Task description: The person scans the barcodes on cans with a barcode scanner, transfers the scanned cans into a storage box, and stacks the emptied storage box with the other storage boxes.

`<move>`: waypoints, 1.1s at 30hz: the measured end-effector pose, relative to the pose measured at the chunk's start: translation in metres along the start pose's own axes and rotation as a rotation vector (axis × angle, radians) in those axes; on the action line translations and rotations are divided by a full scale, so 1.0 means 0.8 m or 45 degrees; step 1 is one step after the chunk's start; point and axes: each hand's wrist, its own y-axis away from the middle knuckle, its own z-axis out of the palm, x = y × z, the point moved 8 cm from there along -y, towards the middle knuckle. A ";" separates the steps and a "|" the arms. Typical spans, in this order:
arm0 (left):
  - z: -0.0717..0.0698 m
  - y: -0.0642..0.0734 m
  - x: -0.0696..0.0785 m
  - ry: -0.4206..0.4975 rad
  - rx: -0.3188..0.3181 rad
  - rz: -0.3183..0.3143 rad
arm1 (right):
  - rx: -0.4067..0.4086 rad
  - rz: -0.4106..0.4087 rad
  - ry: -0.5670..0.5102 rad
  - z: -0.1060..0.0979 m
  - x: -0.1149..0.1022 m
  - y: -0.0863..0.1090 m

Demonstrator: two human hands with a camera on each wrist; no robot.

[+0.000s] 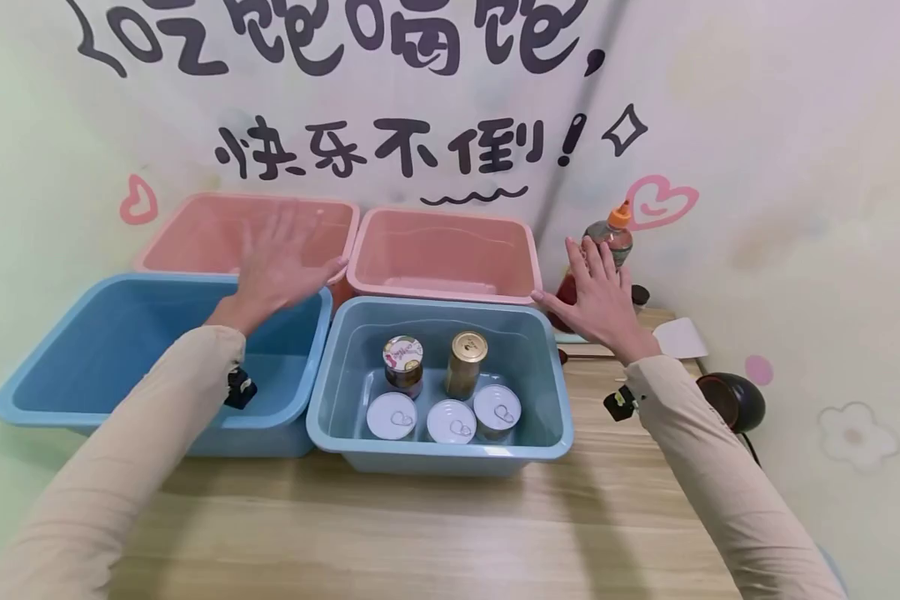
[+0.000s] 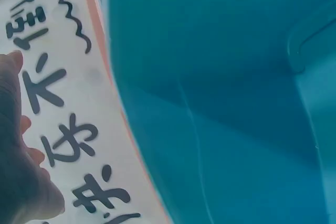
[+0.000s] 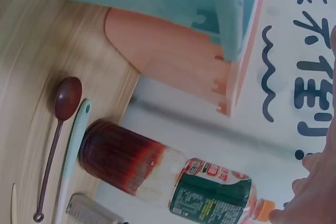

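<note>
Head view: we see the left hand [image 1: 281, 268] splayed and released, a blue rectangular plastic tub [image 1: 157, 321] below its wrist, the right hand [image 1: 602, 307] likewise, an orange-capped plastic sauce bottle [image 3: 165, 174] behind it.

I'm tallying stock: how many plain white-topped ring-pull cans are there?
3, in the right blue bin: left can, middle can, and right can slightly farther back. Any underneath would be hidden.

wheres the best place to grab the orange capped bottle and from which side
Probably the body of the bottle, just below its green label, with the right hand coming level from the front, above the low-lying spoon. The bottle stands upright, its wide body narrowing toward the orange cap, and the wall rises behind it.
</note>
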 end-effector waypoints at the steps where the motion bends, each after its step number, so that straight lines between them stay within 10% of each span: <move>1: -0.001 0.002 0.004 0.008 -0.011 0.010 | 0.001 -0.007 0.000 -0.001 -0.002 0.000; 15: 0.026 0.070 0.053 -0.063 -0.268 0.348 | -0.094 -0.200 -0.071 -0.008 -0.065 -0.013; 24: 0.046 0.137 0.068 -0.070 -0.381 0.399 | -0.100 -0.453 -0.089 0.001 -0.120 -0.017; 33: 0.059 0.164 0.062 -0.021 -0.402 0.374 | -0.181 -0.608 -0.053 0.016 -0.170 -0.014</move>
